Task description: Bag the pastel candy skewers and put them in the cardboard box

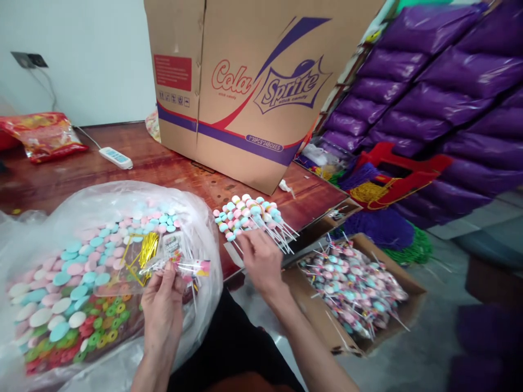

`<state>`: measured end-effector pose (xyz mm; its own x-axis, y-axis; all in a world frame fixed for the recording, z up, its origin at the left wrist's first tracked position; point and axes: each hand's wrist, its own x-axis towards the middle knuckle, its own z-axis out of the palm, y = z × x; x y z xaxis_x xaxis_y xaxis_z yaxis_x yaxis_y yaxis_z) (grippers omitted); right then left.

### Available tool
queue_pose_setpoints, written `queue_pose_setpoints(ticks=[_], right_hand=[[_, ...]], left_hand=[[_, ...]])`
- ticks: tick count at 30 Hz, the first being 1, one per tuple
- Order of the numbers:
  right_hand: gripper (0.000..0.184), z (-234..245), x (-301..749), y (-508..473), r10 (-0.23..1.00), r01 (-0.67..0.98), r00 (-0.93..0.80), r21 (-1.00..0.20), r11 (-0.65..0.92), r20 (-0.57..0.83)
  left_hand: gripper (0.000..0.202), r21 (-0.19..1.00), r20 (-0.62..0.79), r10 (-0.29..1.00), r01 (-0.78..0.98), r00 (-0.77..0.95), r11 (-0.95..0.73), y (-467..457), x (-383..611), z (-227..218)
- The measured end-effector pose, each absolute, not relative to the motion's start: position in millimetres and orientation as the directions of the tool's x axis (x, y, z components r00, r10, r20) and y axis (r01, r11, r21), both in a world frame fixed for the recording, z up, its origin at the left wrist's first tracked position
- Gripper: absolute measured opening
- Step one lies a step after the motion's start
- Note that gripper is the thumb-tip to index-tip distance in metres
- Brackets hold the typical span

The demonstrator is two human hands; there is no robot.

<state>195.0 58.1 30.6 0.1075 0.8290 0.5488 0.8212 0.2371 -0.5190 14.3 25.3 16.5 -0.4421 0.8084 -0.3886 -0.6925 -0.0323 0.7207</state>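
Observation:
My left hand [163,305] pinches a small clear wrapper bag [186,264] with a pink printed edge, held in front of a big clear bag of pastel candies [73,272]. A bundle of gold twist ties [145,253] lies on top of that big bag. My right hand [261,261] reaches to a pile of candy sticks [249,215] on the wooden table [171,169], its fingers curled down on the white stick ends. The sticks carry pink, blue and white candies.
A large Cola Sprite cardboard carton [253,81] stands on the table behind the pile. An open box of wrapped candy sticks [355,288] sits low at the right. Purple packs [429,81] are stacked at the far right. A power strip [116,158] and red bag [44,133] lie far left.

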Motion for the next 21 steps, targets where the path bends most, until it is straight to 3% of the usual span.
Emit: queue_pose_setpoints(ticks=[2,4,7,9,13,17,21], right_hand=[[0.022,40,215,70,0.792,0.940,0.159,-0.335,0.061,0.590],[0.017,43,231,80,0.816,0.974,0.196,-0.203,-0.098,0.543],[0.013,37,245,88,0.874,0.968,0.244,-0.155,-0.195,0.420],[0.017,29,248,89,0.867,0.957,0.257,-0.240,-0.165,0.427],[0.022,16,244,77,0.776,0.828,0.305,-0.556,0.071,0.553],[0.020,16,227,52,0.849,0.539,0.336,-0.822,0.182,0.408],[0.017,22,209,24,0.911,0.370,0.275,-0.908,0.195,0.308]], left_hand=[[0.040,0.722,-0.397,0.800,-0.691,-0.449,-0.029,27,12,16],[0.042,0.712,-0.413,0.796,-0.702,-0.443,-0.021,27,12,17],[0.043,0.686,-0.451,0.788,-0.727,-0.420,0.005,28,13,18],[0.043,0.668,-0.472,0.785,-0.743,-0.402,0.021,30,12,19],[0.038,0.629,-0.494,0.779,-0.777,-0.386,0.014,33,7,22],[0.029,0.596,-0.503,0.776,-0.803,-0.382,-0.008,37,-3,22],[0.017,0.568,-0.525,0.764,-0.823,-0.374,-0.013,38,-10,19]])
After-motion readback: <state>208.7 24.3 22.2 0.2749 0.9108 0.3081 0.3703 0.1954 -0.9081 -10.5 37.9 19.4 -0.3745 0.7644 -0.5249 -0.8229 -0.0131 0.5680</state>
